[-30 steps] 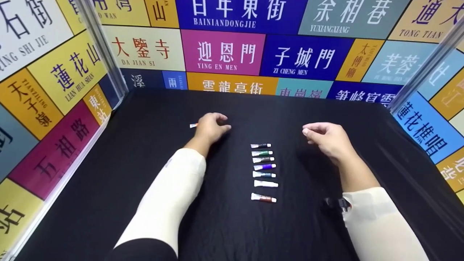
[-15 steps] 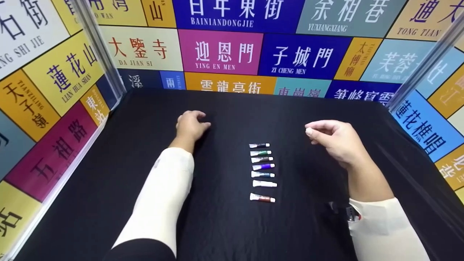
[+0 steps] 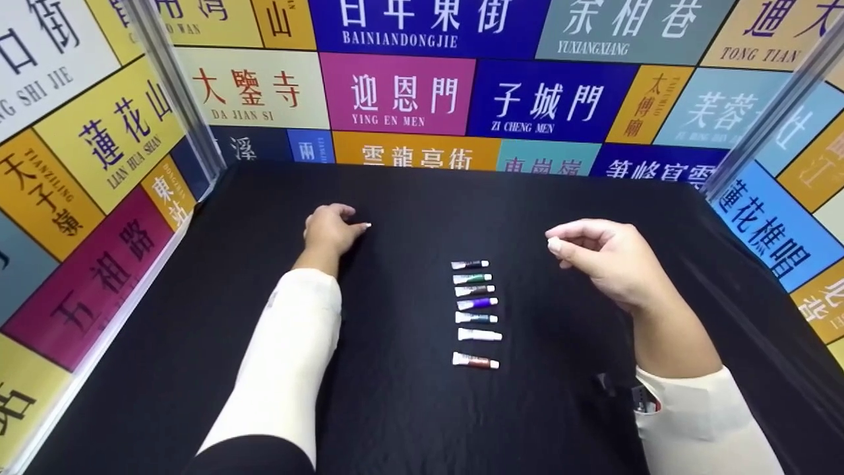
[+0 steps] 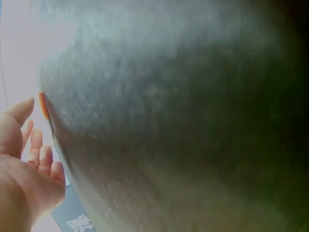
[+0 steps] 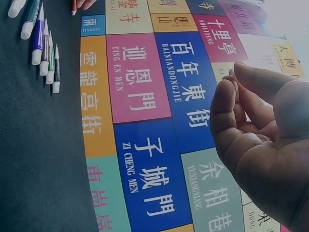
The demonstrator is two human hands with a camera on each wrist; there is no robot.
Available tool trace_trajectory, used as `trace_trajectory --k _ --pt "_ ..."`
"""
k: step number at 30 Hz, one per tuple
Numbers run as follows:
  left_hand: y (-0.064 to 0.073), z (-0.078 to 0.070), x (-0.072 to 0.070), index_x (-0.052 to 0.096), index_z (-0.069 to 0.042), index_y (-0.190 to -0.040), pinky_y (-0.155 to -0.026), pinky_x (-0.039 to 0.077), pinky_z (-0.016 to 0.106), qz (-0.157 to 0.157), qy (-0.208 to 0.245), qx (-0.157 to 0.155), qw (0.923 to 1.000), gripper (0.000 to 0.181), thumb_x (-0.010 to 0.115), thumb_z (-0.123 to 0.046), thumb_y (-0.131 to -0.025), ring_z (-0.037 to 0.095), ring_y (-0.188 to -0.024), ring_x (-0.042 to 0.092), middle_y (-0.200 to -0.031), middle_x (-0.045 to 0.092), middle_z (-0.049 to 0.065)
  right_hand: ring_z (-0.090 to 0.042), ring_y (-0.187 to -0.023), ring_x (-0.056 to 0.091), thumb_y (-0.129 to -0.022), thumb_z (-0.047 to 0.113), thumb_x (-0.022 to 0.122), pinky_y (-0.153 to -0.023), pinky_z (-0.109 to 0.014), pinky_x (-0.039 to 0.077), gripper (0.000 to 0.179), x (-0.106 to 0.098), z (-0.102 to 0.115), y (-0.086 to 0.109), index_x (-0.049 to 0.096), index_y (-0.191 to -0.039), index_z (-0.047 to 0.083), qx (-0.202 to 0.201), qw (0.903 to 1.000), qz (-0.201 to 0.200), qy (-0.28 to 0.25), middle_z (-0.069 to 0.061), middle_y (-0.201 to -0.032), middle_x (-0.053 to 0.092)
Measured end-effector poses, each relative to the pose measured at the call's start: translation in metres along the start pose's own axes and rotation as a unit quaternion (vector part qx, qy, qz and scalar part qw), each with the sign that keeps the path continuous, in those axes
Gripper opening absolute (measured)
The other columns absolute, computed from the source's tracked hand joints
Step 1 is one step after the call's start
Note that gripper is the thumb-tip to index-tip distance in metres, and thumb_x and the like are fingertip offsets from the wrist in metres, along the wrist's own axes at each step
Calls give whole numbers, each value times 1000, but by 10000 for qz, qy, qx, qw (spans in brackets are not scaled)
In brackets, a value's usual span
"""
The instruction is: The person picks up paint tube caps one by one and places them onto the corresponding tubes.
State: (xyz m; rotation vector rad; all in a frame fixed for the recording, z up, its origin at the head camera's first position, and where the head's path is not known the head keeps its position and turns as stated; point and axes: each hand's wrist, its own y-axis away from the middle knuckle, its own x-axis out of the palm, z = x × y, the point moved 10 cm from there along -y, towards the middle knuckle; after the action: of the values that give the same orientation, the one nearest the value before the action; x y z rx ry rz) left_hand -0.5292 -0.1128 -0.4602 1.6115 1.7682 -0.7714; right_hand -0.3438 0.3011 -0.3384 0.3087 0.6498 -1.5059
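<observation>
At the left rear of the black cloth, my left hand reaches down with fingers relaxed and spread. A small orange paint tube lies just beyond its fingertips in the left wrist view, apart from the thumb. The right wrist view also catches that orange tube beside the left fingers; in the head view the hand covers most of it. My right hand hovers above the cloth at right, fingers loosely curled, thumb near the index finger. Nothing shows between those fingers in the right wrist view.
Several small paint tubes lie in a column mid-table: black, green, dark brown, purple, dark blue, white and red-brown. Printed panels wall the back and sides.
My left hand has moved left, over the spot where the orange paint tube showed behind it. The right hand has shifted only slightly. The column of tubes stays put.
</observation>
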Motion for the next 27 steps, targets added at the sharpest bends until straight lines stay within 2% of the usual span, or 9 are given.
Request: trace_trajectory --k 4,7,11,14,21,27 --pt "0 3 2 74 -18 -135 -120 42 54 120 -88 -136 9998 46 80 -41 -95 38 -140 57 -139 73 7 -11 -79 74 -100 23 77 -80 -17 61 25 0 2 0 80 -117 5 -89 9999 -18 -80 16 -97 78" --pt "0 4 4 78 -18 -127 -117 46 50 258 -241 -189 9992 37 80 -37 -95 37 -133 62 -132 76 5 -10 -77 74 -100 20 77 -79 -18 61 22 0 5 1 80 -115 4 -162 9998 -46 -120 17 -95 77" --pt "-1 2 8 82 -14 -115 -112 50 46 373 -421 -86 9984 25 79 -30 -96 35 -121 68 -121 80 7 -11 -77 74 -99 19 77 -78 -18 61 20 -1 7 2 81 -114 6 -188 9997 -51 -118 17 -95 78" --pt "-2 3 9 83 -13 -112 -112 51 44 417 -438 -37 9982 23 78 -29 -97 34 -117 69 -118 81 8 -11 -77 74 -99 20 78 -78 -19 61 20 0 8 2 81 -114 7 -173 9998 -22 -101 16 -96 78" --pt "-2 4 8 83 -12 -111 -112 51 42 413 -236 -48 9989 23 78 -30 -98 31 -114 69 -116 80 9 -11 -77 74 -99 23 78 -77 -18 61 22 -1 14 5 81 -113 6 -263 9995 -66 -139 13 -94 79" --pt "-2 -2 6 83 -11 -110 -108 54 41 294 377 -36 9988 22 80 -27 -96 28 -109 68 -116 80 9 -11 -76 74 -99 17 78 -75 -19 61 17 -2 25 10 81 -112 7 -415 9990 -132 -131 17 -93 78"
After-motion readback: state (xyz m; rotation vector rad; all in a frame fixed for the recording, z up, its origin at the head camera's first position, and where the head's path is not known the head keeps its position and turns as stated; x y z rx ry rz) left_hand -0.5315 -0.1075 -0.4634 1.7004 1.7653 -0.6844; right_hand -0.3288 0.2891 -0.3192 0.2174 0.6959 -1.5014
